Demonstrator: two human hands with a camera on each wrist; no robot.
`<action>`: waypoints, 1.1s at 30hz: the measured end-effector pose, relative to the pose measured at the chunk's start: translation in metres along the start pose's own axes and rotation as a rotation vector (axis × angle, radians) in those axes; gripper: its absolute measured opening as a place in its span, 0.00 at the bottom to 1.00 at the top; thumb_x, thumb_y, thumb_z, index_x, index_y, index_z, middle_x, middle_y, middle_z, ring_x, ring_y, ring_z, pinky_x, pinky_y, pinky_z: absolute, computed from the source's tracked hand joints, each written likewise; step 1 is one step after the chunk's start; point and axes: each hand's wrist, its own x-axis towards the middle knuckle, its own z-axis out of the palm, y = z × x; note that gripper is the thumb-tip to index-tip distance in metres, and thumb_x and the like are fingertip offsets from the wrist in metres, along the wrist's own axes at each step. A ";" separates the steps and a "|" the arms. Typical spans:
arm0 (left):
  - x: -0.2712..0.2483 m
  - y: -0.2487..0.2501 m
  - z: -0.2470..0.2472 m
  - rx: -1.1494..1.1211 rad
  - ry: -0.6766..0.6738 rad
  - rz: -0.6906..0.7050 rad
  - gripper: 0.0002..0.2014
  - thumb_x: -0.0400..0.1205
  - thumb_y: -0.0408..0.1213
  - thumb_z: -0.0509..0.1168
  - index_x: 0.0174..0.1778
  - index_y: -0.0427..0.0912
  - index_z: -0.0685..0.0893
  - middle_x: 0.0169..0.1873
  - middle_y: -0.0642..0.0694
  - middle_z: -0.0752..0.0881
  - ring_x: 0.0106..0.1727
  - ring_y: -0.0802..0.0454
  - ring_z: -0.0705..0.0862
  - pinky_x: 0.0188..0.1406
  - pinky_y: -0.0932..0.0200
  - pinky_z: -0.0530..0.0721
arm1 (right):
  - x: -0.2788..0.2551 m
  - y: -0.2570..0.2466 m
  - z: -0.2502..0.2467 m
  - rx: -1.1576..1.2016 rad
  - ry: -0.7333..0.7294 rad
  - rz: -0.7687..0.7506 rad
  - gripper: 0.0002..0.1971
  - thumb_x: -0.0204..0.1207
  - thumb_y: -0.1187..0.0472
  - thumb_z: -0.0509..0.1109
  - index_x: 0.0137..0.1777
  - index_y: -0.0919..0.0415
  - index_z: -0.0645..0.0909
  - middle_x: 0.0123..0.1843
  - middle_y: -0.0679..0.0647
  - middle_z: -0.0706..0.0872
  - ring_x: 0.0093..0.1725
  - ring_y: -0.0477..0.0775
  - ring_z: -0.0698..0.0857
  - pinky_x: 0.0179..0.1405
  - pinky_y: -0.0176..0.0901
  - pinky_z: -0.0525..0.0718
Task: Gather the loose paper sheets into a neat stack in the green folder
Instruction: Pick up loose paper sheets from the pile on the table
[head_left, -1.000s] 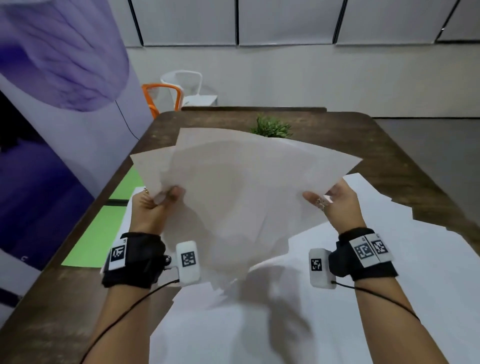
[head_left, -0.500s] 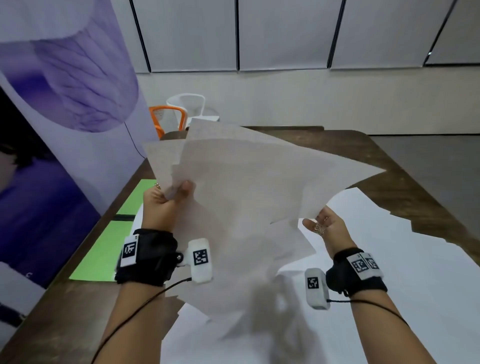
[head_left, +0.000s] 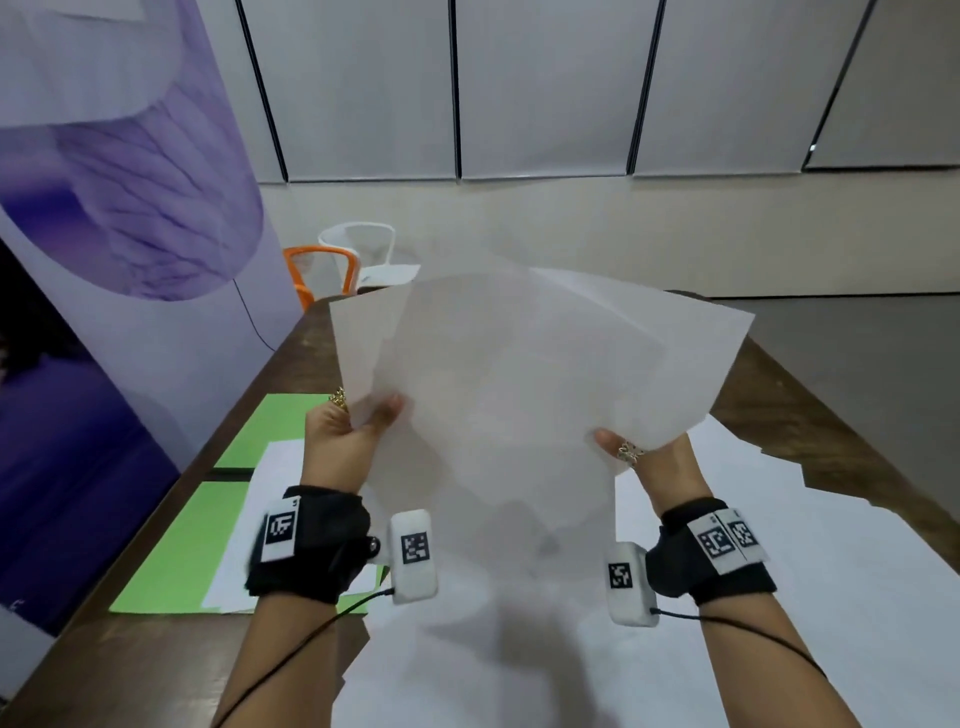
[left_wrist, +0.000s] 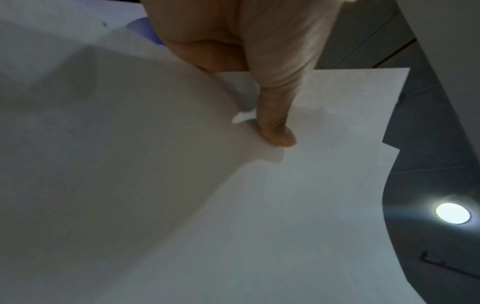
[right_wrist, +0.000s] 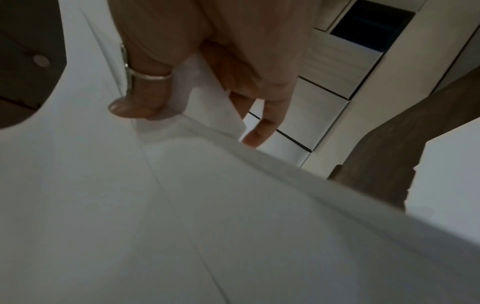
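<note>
Sheaf (head_left: 524, 395) squarer, apparently, between left hand (head_left: 345, 436) and right hand (head_left: 652, 460), above table (head_left: 810, 415).

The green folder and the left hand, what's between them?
In the head view, a white sheet lying on the green folder sits between it and the left hand.

1. Left hand (head_left: 347, 437): gold ornate ring on one finger.
2. Left wrist: black fabric band (head_left: 306, 545) bearing a white square-code tag; white camera pod (head_left: 414, 556) with a code marker; thin black cable (head_left: 291, 654) along the forearm.
3. Right hand (head_left: 655, 460): ornate ring on the thumb; same band, tags, pod, cable.
4. Forearms bare.
</note>
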 end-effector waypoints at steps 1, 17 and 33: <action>-0.001 0.003 0.001 -0.018 0.009 0.004 0.04 0.75 0.27 0.70 0.36 0.38 0.86 0.22 0.59 0.86 0.24 0.67 0.80 0.26 0.70 0.79 | -0.001 -0.002 -0.001 -0.038 0.019 -0.017 0.12 0.71 0.76 0.71 0.50 0.62 0.81 0.43 0.49 0.88 0.37 0.35 0.88 0.34 0.26 0.82; -0.025 -0.105 0.006 0.070 0.054 -0.288 0.09 0.78 0.28 0.68 0.53 0.35 0.82 0.42 0.42 0.85 0.43 0.50 0.82 0.37 0.76 0.80 | -0.017 0.065 -0.008 -0.110 0.191 0.247 0.11 0.74 0.81 0.62 0.47 0.70 0.83 0.40 0.59 0.87 0.42 0.61 0.85 0.35 0.42 0.86; -0.028 -0.153 0.012 0.341 -0.466 -0.644 0.22 0.72 0.29 0.75 0.61 0.33 0.79 0.52 0.37 0.86 0.50 0.45 0.85 0.51 0.56 0.82 | -0.019 0.105 -0.027 -0.372 0.053 0.434 0.09 0.77 0.72 0.64 0.42 0.58 0.79 0.41 0.52 0.85 0.44 0.56 0.83 0.37 0.42 0.81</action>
